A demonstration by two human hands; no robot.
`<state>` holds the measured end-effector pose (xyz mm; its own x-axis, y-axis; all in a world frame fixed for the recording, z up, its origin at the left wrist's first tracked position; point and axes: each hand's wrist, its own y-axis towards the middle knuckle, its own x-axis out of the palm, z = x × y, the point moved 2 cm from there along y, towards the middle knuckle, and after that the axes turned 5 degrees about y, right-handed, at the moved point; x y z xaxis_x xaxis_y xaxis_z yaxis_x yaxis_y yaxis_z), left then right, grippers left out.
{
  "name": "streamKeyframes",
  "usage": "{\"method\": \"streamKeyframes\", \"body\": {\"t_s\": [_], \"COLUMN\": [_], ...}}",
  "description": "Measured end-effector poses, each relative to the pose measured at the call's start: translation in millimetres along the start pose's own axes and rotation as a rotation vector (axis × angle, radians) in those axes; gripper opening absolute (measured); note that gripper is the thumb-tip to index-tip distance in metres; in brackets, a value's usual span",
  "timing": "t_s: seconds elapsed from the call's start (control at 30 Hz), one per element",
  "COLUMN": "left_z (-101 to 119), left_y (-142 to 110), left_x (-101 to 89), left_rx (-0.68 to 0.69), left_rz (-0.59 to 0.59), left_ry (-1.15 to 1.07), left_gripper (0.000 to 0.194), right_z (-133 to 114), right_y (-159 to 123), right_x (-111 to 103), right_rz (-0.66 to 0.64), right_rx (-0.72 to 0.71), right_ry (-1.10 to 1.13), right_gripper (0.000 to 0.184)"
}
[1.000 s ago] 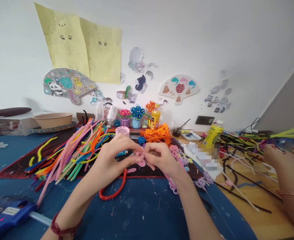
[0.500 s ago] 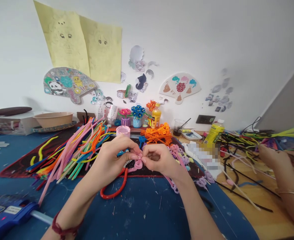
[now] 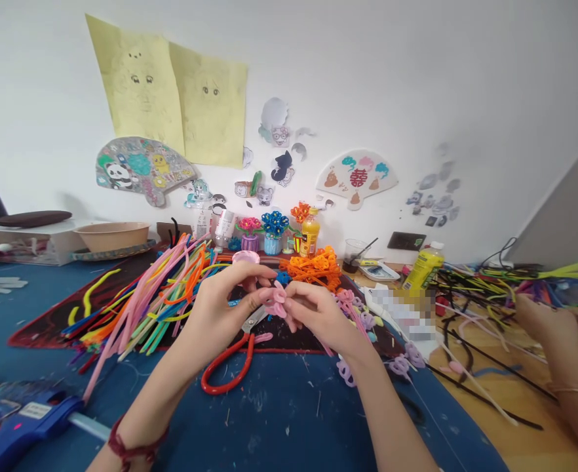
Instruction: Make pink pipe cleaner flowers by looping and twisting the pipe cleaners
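Left hand (image 3: 220,308): raised over the blue mat (image 3: 279,419), fingers pinching the pink pipe-cleaner flower (image 3: 275,302). Right hand (image 3: 318,313): opposite, fingertips gripping the same flower between both hands. Red-handled scissors (image 3: 230,364): lying beneath. Writing: none legible.

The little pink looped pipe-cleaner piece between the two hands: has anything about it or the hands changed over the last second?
The left hand and right hand have lifted the pink looped pipe-cleaner piece slightly, turning it between their fingertips; more of the red-handled scissors now shows beneath. Neither hand let go. The pile of coloured pipe cleaners and the blue glue gun stayed put.
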<state>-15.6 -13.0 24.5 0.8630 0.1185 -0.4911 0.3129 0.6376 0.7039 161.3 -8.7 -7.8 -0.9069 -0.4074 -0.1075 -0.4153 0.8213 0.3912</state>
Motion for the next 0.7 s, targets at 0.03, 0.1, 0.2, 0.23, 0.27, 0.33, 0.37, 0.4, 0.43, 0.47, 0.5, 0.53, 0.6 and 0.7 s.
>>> {"method": "streamKeyframes", "body": {"t_s": [0.03,0.1,0.2,0.23,0.27,0.33,0.37,0.4,0.43,0.47,0.5,0.53,0.6,0.7], "left_z": [-1,-2,4,6,8,11,11,11,11,10,10,9,8,7], "left_y": [0,0,-1,-2,-3,-6,-7,-8,-9,-9,-10,-10,-9,-8], "left_x": [-0.3,-0.2,1.0,1.9,3.4,8.3,11.4,14.3,16.8,18.5,19.6,20.0,19.2,18.0], "left_rx": [-0.018,-0.029,0.081,0.149,0.218,0.315,0.340,0.354,0.359,0.358,0.353,0.344,0.314,0.294], "left_rz": [0.022,0.036,0.077,0.107,0.136,0.155,0.144,0.131,0.127,0.132,0.141,0.157,0.196,0.243], "left_ry": [0.017,0.066,0.167,0.227,0.300,0.459,0.532,0.596,0.649,0.690,0.719,0.734,0.729,0.708], "left_gripper": [0.019,0.021,0.023,0.024,0.025,0.028,0.029,0.028,0.025,0.020,0.015,0.012,0.013,0.017], "right_z": [0,-1,1,1,2,2,2,2,2,2,2,2,2,3], "right_y": [0,1,3,4,5,5,5,5,5,5,5,5,5,5], "right_x": [0,0,1,1,0,0,-1,-1,-1,-1,0,0,0,1], "right_rz": [0.003,0.012,0.034,0.049,0.071,0.117,0.134,0.144,0.153,0.161,0.169,0.181,0.204,0.233], "right_rx": [-0.006,-0.025,-0.053,-0.059,-0.062,-0.062,-0.060,-0.057,-0.058,-0.060,-0.065,-0.072,-0.084,-0.100], "right_ry": [0.018,0.054,0.101,0.107,0.104,0.078,0.060,0.039,0.020,0.001,-0.017,-0.033,-0.055,-0.100], "right_gripper": [0.028,0.030,0.030,0.029,0.029,0.030,0.030,0.030,0.030,0.030,0.030,0.029,0.029,0.025]}}
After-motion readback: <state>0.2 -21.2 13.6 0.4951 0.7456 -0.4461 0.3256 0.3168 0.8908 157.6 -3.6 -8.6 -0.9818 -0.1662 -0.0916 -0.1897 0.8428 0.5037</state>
